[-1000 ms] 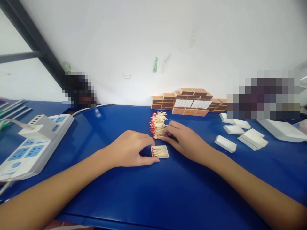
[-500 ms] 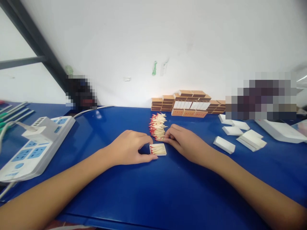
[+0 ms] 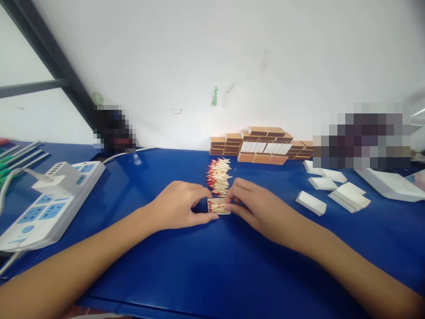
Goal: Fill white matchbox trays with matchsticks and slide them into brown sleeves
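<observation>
A small white matchbox tray [image 3: 223, 213] holding red-tipped matches lies on the blue table. My left hand [image 3: 182, 204] grips its left end, forefinger at the far side and thumb at the near side. My right hand [image 3: 255, 203] is closed in a pinch over the tray's right part, with matches [image 3: 220, 207] at its fingertips; how many it holds is hidden. Just beyond the tray lies a heap of loose matches [image 3: 219, 178], most red heads pointing left.
Brown matchboxes [image 3: 262, 157] are stacked against the wall. Several white trays [image 3: 311, 203] lie to the right, near a larger white box [image 3: 388, 184]. On the left are a white power strip [image 3: 56, 208] and green-handled rods [image 3: 28, 160].
My right hand has moved left and slightly toward me, from the edge of the match heap to over the tray. My left hand keeps its grip on the tray.
</observation>
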### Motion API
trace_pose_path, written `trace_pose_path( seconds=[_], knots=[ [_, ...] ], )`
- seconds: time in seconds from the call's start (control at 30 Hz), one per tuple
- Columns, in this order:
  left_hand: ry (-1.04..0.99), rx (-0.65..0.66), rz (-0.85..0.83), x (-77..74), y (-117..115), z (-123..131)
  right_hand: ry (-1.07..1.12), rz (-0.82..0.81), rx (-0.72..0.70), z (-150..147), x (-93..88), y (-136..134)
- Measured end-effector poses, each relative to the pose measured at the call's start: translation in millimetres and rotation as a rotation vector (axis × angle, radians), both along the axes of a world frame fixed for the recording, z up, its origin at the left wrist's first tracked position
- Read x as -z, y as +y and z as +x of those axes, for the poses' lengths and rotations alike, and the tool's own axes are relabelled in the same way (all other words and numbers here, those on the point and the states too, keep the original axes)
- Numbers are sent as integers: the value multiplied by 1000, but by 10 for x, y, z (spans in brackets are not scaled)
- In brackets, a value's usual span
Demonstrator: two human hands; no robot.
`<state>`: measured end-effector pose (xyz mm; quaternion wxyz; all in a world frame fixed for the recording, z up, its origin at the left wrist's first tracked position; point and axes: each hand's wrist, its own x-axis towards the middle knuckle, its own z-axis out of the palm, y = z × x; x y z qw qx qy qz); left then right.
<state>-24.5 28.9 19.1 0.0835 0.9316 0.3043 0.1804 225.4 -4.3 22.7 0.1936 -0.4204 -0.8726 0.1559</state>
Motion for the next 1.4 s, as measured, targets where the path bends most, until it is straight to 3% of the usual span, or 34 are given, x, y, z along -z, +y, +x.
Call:
trace_pose_path(
  seconds=[0.43, 0.93, 1.1, 1.4],
  knots=[
    [-1, 17, -23, 12, 5, -5, -31, -118, 19, 100, -21, 22],
    [-21, 53, -20, 29, -15, -2, 56, -67, -10, -18, -16, -40],
    [3, 81, 15, 34, -35, 2, 100, -95, -89, -80, 13, -59],
    [-12, 101, 43, 50, -43, 17, 7, -26, -2, -91, 55, -76]
  ],
)
